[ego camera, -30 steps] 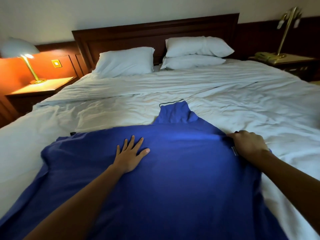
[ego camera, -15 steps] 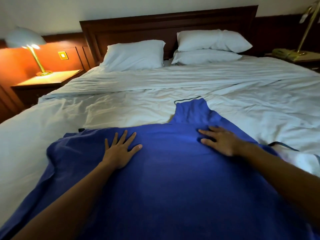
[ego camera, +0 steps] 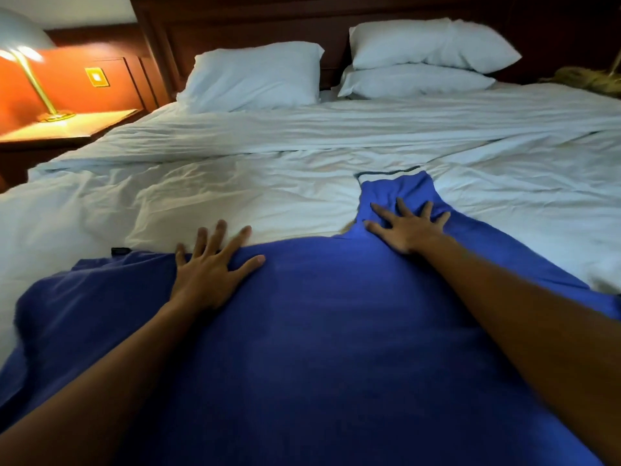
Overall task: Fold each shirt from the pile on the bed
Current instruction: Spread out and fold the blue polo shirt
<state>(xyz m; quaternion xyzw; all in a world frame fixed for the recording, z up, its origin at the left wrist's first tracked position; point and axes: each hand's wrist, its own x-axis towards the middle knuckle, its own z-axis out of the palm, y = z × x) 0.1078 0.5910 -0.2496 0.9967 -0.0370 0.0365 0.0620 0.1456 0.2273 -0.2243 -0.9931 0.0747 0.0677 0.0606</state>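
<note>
A blue shirt lies spread flat on the white bed, filling the near half of the view. One sleeve with a striped cuff reaches away from me toward the pillows. My left hand presses flat on the shirt's far edge with fingers spread, its fingertips over the sheet. My right hand lies flat with spread fingers on the base of that sleeve. Neither hand grips the fabric. No pile of other shirts is in view.
Three white pillows lean against the dark wooden headboard. A lit brass lamp stands on the left nightstand. A small dark object lies on the sheet by the shirt's left far edge. Rumpled white sheet stretches beyond the shirt.
My right hand let go of the shirt's right edge, opened flat and slid up onto the sleeve. My left hand slid forward to the shirt's far edge. The view moved closer to the bed.
</note>
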